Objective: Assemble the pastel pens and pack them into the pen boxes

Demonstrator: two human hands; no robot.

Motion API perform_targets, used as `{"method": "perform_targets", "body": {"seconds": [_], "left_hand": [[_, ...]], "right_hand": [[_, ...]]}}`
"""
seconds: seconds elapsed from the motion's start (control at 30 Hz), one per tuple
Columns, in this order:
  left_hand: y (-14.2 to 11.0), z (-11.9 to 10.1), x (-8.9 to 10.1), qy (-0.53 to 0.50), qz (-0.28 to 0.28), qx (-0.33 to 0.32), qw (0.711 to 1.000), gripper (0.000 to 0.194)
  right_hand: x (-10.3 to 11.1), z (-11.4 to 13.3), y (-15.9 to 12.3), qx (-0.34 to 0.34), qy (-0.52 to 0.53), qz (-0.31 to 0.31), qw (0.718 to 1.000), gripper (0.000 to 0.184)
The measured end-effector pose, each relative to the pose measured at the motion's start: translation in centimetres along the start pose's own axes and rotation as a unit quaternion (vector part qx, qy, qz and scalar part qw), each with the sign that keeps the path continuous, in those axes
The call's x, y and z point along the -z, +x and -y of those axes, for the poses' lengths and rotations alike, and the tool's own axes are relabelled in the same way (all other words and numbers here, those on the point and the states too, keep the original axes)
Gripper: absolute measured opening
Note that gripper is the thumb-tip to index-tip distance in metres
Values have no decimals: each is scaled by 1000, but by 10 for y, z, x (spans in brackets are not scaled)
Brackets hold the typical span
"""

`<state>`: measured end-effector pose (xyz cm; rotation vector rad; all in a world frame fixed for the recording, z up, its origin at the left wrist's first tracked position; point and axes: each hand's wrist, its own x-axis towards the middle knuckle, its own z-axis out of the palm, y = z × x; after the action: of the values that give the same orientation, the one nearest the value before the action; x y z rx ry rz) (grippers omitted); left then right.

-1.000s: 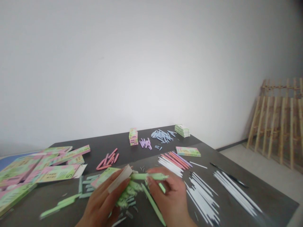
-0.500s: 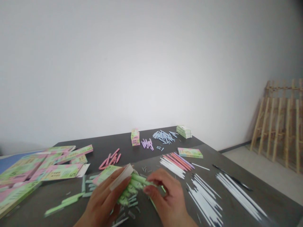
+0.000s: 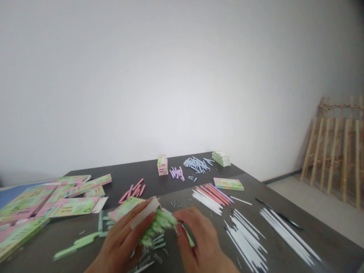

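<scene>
**Left hand [image 3: 122, 233] grips pen carton [image 3: 128, 206]; right hand [image 3: 199, 237] at the green pens [image 3: 159, 223]**

Clock positions are taken from the carton, with 12 o'clock towards the wall [image 3: 182, 83]. The pink-and-green carton is at the near side of the worktop [image 3: 119, 176], its open end facing about 4 o'clock. Several green pens project from that end, and a white flap [image 3: 146, 212] stands up beside it. Left fingers: closed around the carton. Right fingers: bent, touching the pen ends; whether they pinch one cannot be told. Another green pen lies partly hidden under the right hand.

Teal tubes [image 3: 100, 221] lie at 9 o'clock, near the left hand; two light-green tubes [image 3: 75, 246] lie beyond them, between 8 and 9. Pink tubes [image 3: 138, 189] are at 12. At 1 stands a small carton stack [image 3: 162, 165]; purple pieces [image 3: 176, 173] and a heap of blue pieces [image 3: 196, 164] follow towards 2, with a second carton stack [image 3: 221, 158] beyond. At 3, slim white rods [image 3: 246, 240] lie in a loose spread, followed by a black pen [image 3: 280, 215]. Overlapping cartons [image 3: 34, 203] cover the worktop towards 9 and 10. A wooden slatted rack [image 3: 335, 151] leans on the wall, between 2 and 3.
</scene>
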<state>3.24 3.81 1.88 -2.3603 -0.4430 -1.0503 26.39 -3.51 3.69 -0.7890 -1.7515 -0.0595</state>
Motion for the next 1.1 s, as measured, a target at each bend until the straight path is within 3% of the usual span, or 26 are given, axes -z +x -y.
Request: {"method": "perform_targets", "body": {"seconds": [0.13,0.27,0.57,0.73,0.93,1.1], "left_hand": [[0,-1,2,0,0,0,1000,51],[0,-1,4,11,6,-7,1000,56],[0,-2,7,20,19,-18,999,57],[-2,2,4,20,23,-13,999,54],[5,-3,6,13,14,-28,999,49],[7,-4,8,26,15,-26,999,61]], "right_hand": [[-3,-1,0,52,16,-27,998,29],[-4,-3,0,93,16,-46,994,32],[0,0,2,127,-10,-16,992,33],[-2,-2,1,110,13,-72,991,36],[2,-2,2,80,15,8,997,32],[-1,-2,8,36,52,-7,998,28]]}}
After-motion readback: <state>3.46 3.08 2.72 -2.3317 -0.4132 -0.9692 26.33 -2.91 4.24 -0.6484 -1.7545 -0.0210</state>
